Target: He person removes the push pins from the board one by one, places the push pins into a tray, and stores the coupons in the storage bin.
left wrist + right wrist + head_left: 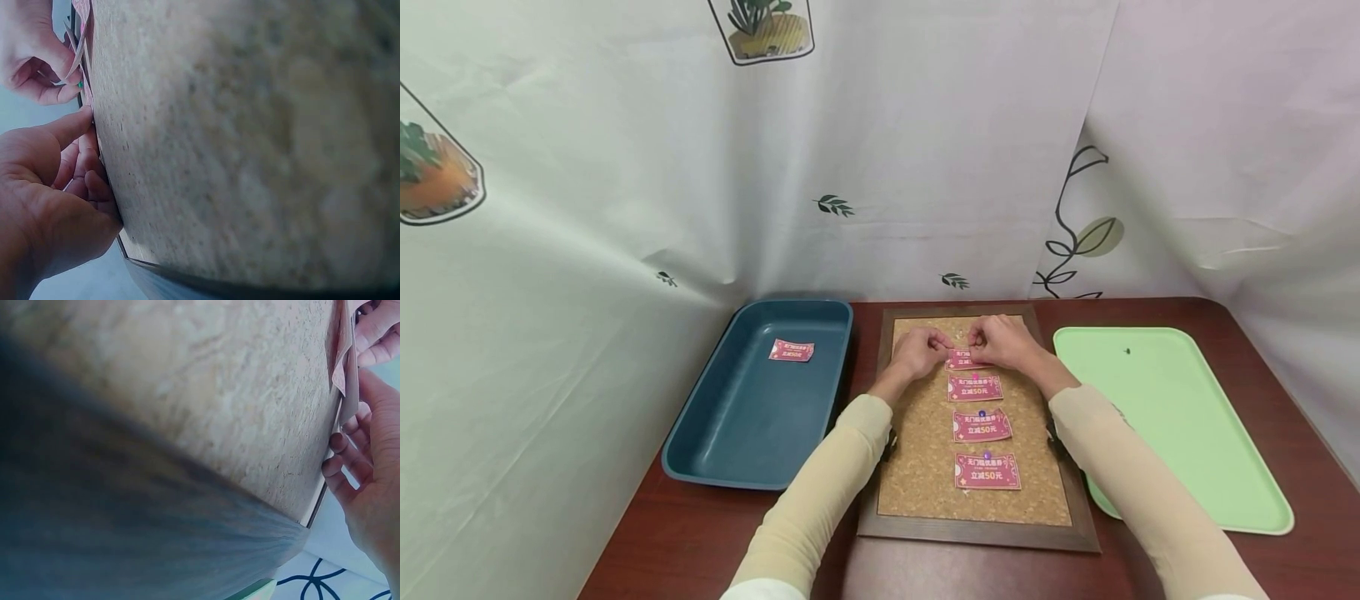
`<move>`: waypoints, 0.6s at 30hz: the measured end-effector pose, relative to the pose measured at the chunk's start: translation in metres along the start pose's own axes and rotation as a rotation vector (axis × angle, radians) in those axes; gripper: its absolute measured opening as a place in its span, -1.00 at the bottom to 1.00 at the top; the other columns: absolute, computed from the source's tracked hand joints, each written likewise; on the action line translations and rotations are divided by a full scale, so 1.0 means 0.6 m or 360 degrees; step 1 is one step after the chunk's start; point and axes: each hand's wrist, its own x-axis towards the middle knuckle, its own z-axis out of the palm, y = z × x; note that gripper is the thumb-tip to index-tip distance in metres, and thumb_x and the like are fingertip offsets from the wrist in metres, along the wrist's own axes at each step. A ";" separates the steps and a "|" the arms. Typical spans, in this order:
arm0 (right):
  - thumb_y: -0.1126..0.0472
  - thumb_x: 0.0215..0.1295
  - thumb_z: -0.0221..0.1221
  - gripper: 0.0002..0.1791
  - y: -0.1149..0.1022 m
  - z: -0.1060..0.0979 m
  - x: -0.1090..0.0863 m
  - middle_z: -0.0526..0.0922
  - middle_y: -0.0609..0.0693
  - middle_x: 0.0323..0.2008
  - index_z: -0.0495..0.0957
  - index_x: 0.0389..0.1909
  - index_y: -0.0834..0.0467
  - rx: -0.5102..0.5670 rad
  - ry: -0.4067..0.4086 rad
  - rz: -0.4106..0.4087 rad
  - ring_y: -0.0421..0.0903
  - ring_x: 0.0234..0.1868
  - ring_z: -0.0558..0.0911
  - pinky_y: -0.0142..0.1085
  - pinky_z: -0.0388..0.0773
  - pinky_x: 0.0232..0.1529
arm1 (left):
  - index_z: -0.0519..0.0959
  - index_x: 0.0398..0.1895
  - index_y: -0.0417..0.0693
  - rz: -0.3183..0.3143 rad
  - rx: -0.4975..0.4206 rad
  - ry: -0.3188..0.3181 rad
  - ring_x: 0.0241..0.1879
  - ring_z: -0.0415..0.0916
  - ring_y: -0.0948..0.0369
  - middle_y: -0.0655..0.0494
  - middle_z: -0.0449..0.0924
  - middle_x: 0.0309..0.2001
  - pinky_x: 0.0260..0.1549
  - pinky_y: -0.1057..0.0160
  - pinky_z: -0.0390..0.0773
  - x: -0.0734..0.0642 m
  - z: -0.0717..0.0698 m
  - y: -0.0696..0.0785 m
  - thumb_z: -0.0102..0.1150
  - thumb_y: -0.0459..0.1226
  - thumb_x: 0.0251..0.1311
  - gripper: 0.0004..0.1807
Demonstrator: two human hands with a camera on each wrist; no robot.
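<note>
A pink coupon (962, 360) lies near the top of the framed cork board (917, 467), partly covered by both hands. My left hand (917, 352) holds its left end down with thumb and fingertips. At the coupon's upper edge, my right hand (1006, 342) pinches a small green push pin (80, 84), mostly hidden by the fingers. Below, a second coupon (974, 390) bears a pink push pin (975, 376), a third coupon (982, 429) a blue push pin (982, 413), and the lowest coupon (987, 475) a purple push pin (987, 455).
To the left of the board stands a deep blue tray (752, 408) with one coupon (791, 351) inside. A light green tray (1180, 417) lies on the right, partly under the right sleeve, with a tiny dark item (1127, 351) on it. A printed curtain hangs behind the table.
</note>
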 end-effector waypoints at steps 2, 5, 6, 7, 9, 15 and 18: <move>0.28 0.09 0.44 -0.88 0.000 0.000 0.000 0.60 -0.11 -0.50 0.67 -0.39 0.11 -0.0004 0.0008 -0.0007 -0.16 -0.45 0.48 -0.26 0.38 -0.40 | 0.77 -0.24 0.10 -0.0003 0.0001 0.0004 -0.33 0.52 0.34 0.28 0.67 -0.38 -0.21 0.30 0.46 0.000 0.001 0.000 0.41 -0.18 0.39 -0.95; 0.27 0.10 0.43 -0.89 0.000 0.000 0.000 0.60 -0.11 -0.50 0.67 -0.39 0.11 -0.0007 0.0015 -0.0003 -0.16 -0.46 0.49 -0.25 0.39 -0.39 | 0.78 -0.24 0.10 0.0003 0.0009 0.0008 -0.34 0.51 0.34 0.28 0.67 -0.38 -0.21 0.31 0.46 0.001 0.001 -0.001 0.42 -0.18 0.38 -0.95; 0.27 0.10 0.42 -0.90 0.001 0.000 0.001 0.61 -0.11 -0.49 0.68 -0.38 0.11 -0.0006 0.0017 0.0000 -0.15 -0.45 0.49 -0.24 0.40 -0.38 | 0.78 -0.24 0.10 0.0009 0.0013 0.0010 -0.34 0.51 0.34 0.28 0.66 -0.39 -0.21 0.31 0.46 0.001 0.001 -0.001 0.42 -0.18 0.38 -0.95; 0.27 0.11 0.42 -0.90 0.001 0.000 0.000 0.62 -0.10 -0.49 0.68 -0.38 0.11 -0.0006 0.0018 0.0006 -0.15 -0.44 0.50 -0.24 0.41 -0.37 | 0.78 -0.23 0.09 0.0014 0.0016 0.0011 -0.34 0.51 0.35 0.28 0.66 -0.39 -0.22 0.32 0.45 0.001 0.001 -0.001 0.42 -0.19 0.38 -0.96; 0.27 0.11 0.41 -0.90 0.002 0.000 0.001 0.63 -0.10 -0.46 0.69 -0.37 0.11 0.0006 0.0018 0.0022 -0.14 -0.42 0.51 -0.22 0.43 -0.34 | 0.78 -0.23 0.08 0.0025 0.0019 0.0011 -0.35 0.50 0.35 0.28 0.66 -0.39 -0.23 0.32 0.44 0.001 0.000 -0.001 0.41 -0.19 0.38 -0.96; 0.27 0.13 0.42 -0.88 0.003 -0.002 -0.001 0.66 -0.06 -0.41 0.69 -0.32 0.13 0.0080 0.0008 0.0062 -0.12 -0.37 0.54 -0.20 0.45 -0.28 | 0.78 -0.24 0.08 0.0038 0.0021 0.0004 -0.36 0.50 0.35 0.29 0.66 -0.39 -0.25 0.31 0.43 0.001 -0.001 0.000 0.40 -0.18 0.40 -0.94; 0.27 0.14 0.43 -0.87 0.003 -0.003 -0.002 0.68 -0.05 -0.40 0.70 -0.30 0.15 0.0110 0.0005 0.0087 -0.11 -0.35 0.55 -0.19 0.46 -0.26 | 0.78 -0.23 0.08 0.0036 0.0025 0.0003 -0.35 0.50 0.35 0.28 0.65 -0.39 -0.24 0.31 0.43 0.001 -0.001 0.000 0.40 -0.20 0.40 -0.96</move>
